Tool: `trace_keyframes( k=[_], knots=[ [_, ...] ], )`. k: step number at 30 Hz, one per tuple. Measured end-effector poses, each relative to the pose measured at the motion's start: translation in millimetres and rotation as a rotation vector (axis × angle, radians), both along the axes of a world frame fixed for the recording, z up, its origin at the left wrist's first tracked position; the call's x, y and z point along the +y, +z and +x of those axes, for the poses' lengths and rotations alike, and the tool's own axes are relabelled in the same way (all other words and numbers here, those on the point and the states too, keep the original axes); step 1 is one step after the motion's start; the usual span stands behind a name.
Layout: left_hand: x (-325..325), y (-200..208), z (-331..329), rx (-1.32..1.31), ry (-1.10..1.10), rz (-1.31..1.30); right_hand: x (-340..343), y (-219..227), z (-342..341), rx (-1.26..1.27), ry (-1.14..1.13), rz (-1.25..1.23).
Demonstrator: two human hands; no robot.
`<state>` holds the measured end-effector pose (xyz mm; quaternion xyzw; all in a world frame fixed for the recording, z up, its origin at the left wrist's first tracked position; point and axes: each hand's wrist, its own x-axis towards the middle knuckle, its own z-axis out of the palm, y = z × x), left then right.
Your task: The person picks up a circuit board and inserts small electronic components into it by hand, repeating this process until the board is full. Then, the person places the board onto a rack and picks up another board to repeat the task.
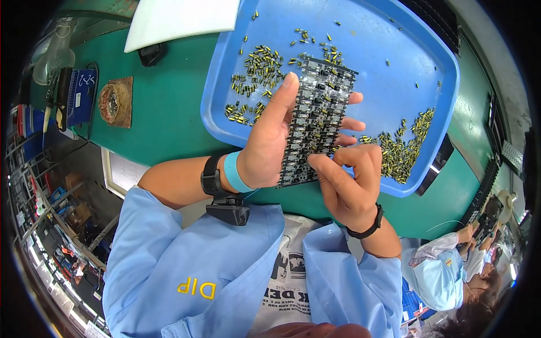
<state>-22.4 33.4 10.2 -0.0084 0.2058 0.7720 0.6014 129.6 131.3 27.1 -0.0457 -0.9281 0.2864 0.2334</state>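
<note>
My left hand [264, 141] holds a black circuit board panel [324, 104] tilted above a blue tray, its thumb along the left edge and fingertips showing past the right edge. Rows of small parts cover the panel's face. Thumb and forefinger of my right hand [354, 176] are pinched together against the panel's lower part; whatever sits between them is too small to make out. Inside the blue tray [372, 34] lie many small black-and-yellow cylindrical capacitors [260, 65] with wire leads, heaped at left and at lower right, with some scattered between.
A green table [180, 73] carries the tray. White foam [180, 22] overlaps its far left side. Farther left stand a round brown coil-like holder [116, 102] and a blue box [81, 96] with a cable. Another person [439, 270] works at the right, beside a dark rail [482, 188].
</note>
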Motion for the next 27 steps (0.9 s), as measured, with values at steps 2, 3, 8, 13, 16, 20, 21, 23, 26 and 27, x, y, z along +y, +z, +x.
trace_keyframes(
  k=[2,3,8,13,16,20,21,23,26,27],
  knots=[
    [-0.1,-1.2,-0.2,-0.024,0.002,0.011,-0.5,0.3,1.0,0.005,0.004,0.025],
    [-0.1,-1.9,-0.4,-0.048,0.005,0.022,-0.9,0.4,1.7,0.01,0.007,0.049],
    [0.3,-6.5,-3.6,-0.058,-0.034,0.036,1.3,-2.9,2.0,0.077,0.026,0.211],
    [1.1,-2.5,-4.7,-0.128,0.008,0.019,6.1,1.3,0.1,0.035,0.041,0.22],
    [2.3,-4.0,-8.2,-0.117,-0.012,0.075,8.4,-0.3,1.0,0.097,0.038,0.192],
    [-1.4,-5.6,-8.1,-0.167,-0.022,0.192,21.6,4.1,15.9,0.066,-0.152,-0.136],
    [-1.8,-5.4,-9.1,-0.166,-0.022,0.193,25.4,3.6,15.0,0.066,-0.152,-0.135],
    [-1.1,-3.5,-10.1,-0.158,-0.012,0.184,37.0,1.9,7.1,-0.134,-0.191,-0.246],
    [-1.0,-3.2,-11.7,-0.193,-0.011,0.191,45.1,-3.5,1.2,-0.271,-0.148,-0.224],
    [-1.9,-2.9,-12.2,-0.226,-0.007,0.199,46.2,-6.2,0.4,-0.305,-0.074,-0.152]
  ],
)
